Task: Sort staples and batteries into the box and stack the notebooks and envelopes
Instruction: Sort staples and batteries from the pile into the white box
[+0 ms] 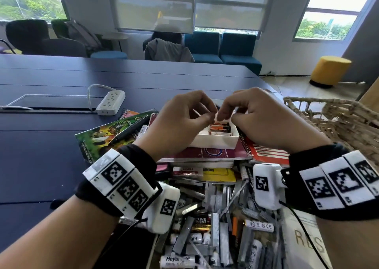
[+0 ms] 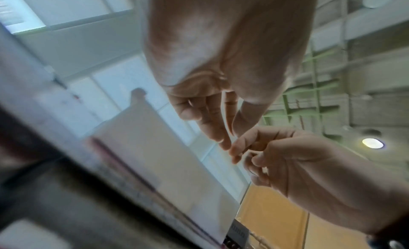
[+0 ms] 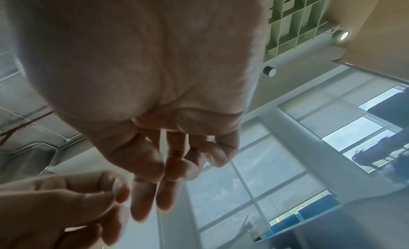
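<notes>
Clutter fills the nearest part of the head view: a heap of loose batteries [image 1: 258, 225] and grey strips of staples [image 1: 215, 227] lies between the two wrists, unsorted. This is the largest part of the work still left, I judge. At the right of the heap lies a pale printed sheet [image 1: 301, 242]; whether it is an envelope I cannot tell.

A little farther, the notebooks [image 1: 205, 153] lie in a rough pile, with a red spiral one [image 1: 266, 151] sticking out to the right and a green picture-covered one [image 1: 106, 137] to the left with a black pen [image 1: 129, 132] on it. The edges do not line up, so the stacking seems not done.

On top of this pile stands the white box [image 1: 215, 141]. A few orange and black batteries [image 1: 220, 127] already lie inside it, side by side, so the sorting is begun but far from finished.

Just above the box, the left hand [image 1: 180, 121] and the right hand [image 1: 260, 119] meet, fingertips almost touching. The fingers of both are curled as if pinching something small. What it is, or whether anything is really held, the pictures do not show; the wrist views give only fingertips against the ceiling.

Beyond stand a white power strip [image 1: 110, 102] on the dark table [image 1: 61, 73] and a woven basket [image 1: 336, 117] at the right.
</notes>
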A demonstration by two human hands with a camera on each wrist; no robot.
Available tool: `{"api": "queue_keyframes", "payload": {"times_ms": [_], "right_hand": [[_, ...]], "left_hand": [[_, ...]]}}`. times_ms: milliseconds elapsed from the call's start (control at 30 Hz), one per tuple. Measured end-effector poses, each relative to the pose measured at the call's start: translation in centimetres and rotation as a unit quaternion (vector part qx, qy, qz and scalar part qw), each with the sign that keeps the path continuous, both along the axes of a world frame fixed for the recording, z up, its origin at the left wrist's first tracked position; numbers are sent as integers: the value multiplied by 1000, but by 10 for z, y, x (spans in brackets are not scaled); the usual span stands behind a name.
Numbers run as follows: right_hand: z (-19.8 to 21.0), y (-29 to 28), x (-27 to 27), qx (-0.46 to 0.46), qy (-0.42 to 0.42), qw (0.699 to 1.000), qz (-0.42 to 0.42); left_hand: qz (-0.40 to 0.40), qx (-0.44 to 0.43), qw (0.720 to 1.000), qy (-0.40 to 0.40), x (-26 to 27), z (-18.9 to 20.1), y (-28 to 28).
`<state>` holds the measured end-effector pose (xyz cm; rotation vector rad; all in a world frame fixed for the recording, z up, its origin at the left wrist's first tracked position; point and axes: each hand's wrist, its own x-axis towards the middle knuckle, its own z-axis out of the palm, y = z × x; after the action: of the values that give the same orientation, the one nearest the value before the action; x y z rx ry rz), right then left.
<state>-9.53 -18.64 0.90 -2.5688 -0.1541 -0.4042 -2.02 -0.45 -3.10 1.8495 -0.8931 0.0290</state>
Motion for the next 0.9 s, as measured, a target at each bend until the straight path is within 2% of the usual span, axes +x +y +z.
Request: {"api": "queue_keyframes", "payload": {"times_ms": [100, 200, 300, 433, 600, 767, 900], "right_hand": [[0, -2, -15, 0, 21, 1000, -11], [-2, -9, -28, -42, 65, 997, -19], [-7, -14, -42, -86, 139, 986, -16], [-21, -16, -55, -147, 174, 973, -29], [-27, -8, -52, -226, 194, 954, -44], [-29, 3, -47, -312, 232, 921, -22], [-27, 10, -44, -375, 222, 900, -14]], "left_hand": [[-37, 46, 998, -27, -12, 9, -4], [-112, 137, 984, -27, -24, 11, -4], [-180, 258, 949, 20, -27, 6, -4], [-183, 369, 911, -6, -30, -1, -4], [-174, 373, 911, 19, -25, -4, -2], [-167, 368, 913, 50, -22, -6, 1], [-169, 371, 912, 56, -21, -6, 0]]}}
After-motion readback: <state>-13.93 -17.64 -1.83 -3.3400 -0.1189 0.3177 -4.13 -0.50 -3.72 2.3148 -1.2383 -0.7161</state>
